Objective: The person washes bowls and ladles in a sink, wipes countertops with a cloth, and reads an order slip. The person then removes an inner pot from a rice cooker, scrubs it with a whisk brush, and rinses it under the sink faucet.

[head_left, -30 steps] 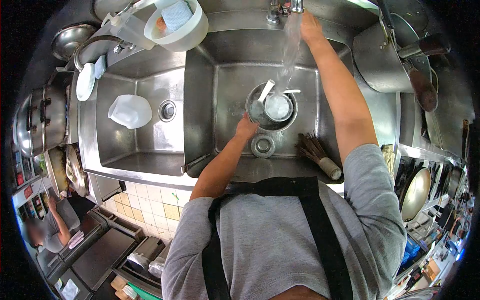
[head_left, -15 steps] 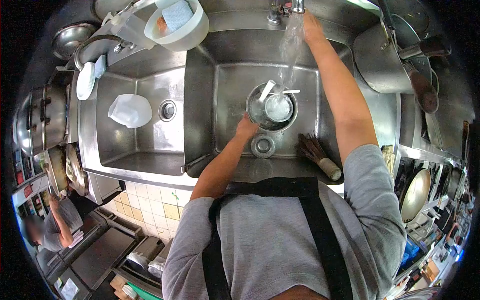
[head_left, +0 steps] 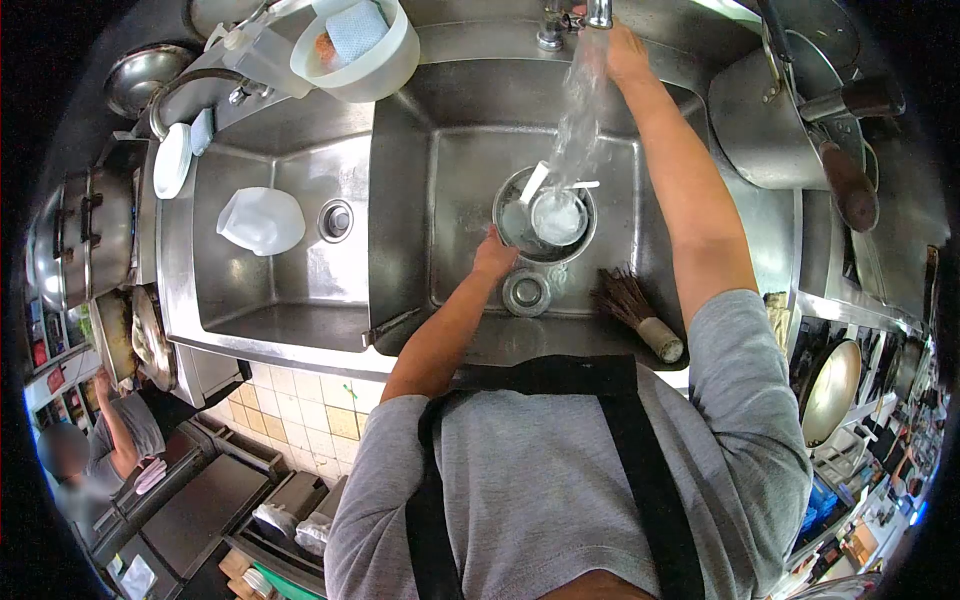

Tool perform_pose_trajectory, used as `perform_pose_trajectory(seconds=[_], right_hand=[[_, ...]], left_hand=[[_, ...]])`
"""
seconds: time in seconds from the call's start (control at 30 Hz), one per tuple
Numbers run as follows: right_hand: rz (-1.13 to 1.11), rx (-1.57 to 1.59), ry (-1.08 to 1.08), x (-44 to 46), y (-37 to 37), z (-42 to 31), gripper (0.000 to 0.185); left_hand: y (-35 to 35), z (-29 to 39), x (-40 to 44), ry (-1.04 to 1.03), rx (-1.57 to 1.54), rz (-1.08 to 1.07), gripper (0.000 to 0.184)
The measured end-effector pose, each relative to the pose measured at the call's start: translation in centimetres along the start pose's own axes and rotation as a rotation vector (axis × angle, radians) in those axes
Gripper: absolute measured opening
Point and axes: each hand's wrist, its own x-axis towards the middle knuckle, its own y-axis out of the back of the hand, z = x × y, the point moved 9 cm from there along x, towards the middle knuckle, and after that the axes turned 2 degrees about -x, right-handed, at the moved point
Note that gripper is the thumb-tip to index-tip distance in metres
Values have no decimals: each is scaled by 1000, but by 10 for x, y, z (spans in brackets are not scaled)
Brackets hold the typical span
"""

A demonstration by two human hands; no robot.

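My left hand [head_left: 495, 256] is closed on the near left rim of a round metal bowl [head_left: 508, 240] in the right-hand sink basin. Inside the bowl are a small white container [head_left: 559, 218] and a white-handled utensil [head_left: 535, 182]. Water from the faucet [head_left: 599, 14] pours down into the bowl. At the back of the sink, my right hand [head_left: 624, 52] is beside the faucet, near its handle; its fingers are partly hidden. Just below the bowl lies the round drain [head_left: 526, 293].
A bristle brush [head_left: 640, 315] lies at the basin's near right. The left basin [head_left: 250, 310] holds a translucent plastic piece [head_left: 262, 221]. A white tub [head_left: 372, 72] stands behind. A large pot [head_left: 755, 130] is at the right. Another person [head_left: 125, 440] is at far left.
The water stream has spread wider over the bowl. Both my hands have stayed almost in place. The other person at far left has shifted slightly.
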Motion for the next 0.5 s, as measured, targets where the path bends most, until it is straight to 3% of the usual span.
perform_pose_trajectory(seconds=[0.3,0.4,0.5], right_hand=[[-26,-102,3,50,-36,58,39],[-72,-180,269,58,-48,33,25],[-109,-335,133,64,-59,44,23]], left_hand=[[-2,-8,8,13,5,10,78],[0,-14,15,-19,-81,31,68],[5,-16,22,-10,-91,3,61]])
